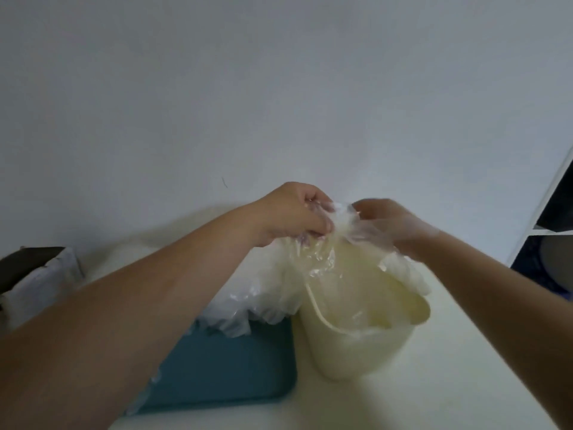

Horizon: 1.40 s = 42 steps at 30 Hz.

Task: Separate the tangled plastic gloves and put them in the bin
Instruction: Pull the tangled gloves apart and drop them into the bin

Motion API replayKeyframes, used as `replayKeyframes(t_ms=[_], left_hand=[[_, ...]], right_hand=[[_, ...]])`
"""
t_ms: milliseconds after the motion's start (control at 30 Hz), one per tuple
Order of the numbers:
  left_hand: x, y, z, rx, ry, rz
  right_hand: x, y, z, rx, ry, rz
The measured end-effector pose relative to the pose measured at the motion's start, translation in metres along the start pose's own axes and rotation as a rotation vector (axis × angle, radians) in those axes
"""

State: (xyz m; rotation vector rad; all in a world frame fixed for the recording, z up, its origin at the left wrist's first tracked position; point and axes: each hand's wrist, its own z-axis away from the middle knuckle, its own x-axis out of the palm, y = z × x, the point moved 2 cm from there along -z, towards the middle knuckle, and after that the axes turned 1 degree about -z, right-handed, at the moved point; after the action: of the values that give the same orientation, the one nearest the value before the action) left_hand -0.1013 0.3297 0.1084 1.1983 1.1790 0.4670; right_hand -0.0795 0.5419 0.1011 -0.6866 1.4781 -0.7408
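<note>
L hand [294, 212] and R hand [392, 226] are both up above the bin [350, 352], close together w/ a bunch of clear plastic gloves [341, 221] stretched btwn them. L hand fingers are curled tight round the bunch and grip it from the left. R hand pinches the film from the right w/ thumb and fingertips; film seems to lie over its fingers too, but it's blurred there. One glove [409, 274] hangs from the R hand side and drapes over the bin's far right rim. More film trails from the L hand down to the loose pile of gloves [257, 293], which sits on the far end of the teal tray [223, 367] and spills toward the bin's left rim. Bin is cream, upright, open top, on the pale bench [440, 383] about mid-width, a bit of clear film inside it. Tray lies flat just left of the bin, its right edge touching or nearly touching it; can't tell which. Dark-topped box [40, 271] by the bench's far left edge, near the wall [279, 88]. White shelf unit [555, 212] past the bench's right edge.
</note>
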Motion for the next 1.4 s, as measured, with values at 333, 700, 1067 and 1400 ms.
replayKeyframes(t_ms=[333,700,1067,1400], left_hand=[[0.052,-0.038,-0.052,-0.105,0.165,-0.21],[-0.009,-0.027,0.028,0.096,0.503,-0.107],[-0.039,-0.05,0.143,0.08,0.484,-0.143],[-0.112,-0.2,0.241,-0.43,0.477,-0.805]], right_hand=[[0.029,-0.018,0.055,-0.162,-0.161,0.506],[0.115,0.017,0.006,0.049,-0.6,1.005],[0.119,-0.091,0.064,-0.469,0.161,0.49],[0.286,-0.083,0.065,-0.323,-0.292,0.052]])
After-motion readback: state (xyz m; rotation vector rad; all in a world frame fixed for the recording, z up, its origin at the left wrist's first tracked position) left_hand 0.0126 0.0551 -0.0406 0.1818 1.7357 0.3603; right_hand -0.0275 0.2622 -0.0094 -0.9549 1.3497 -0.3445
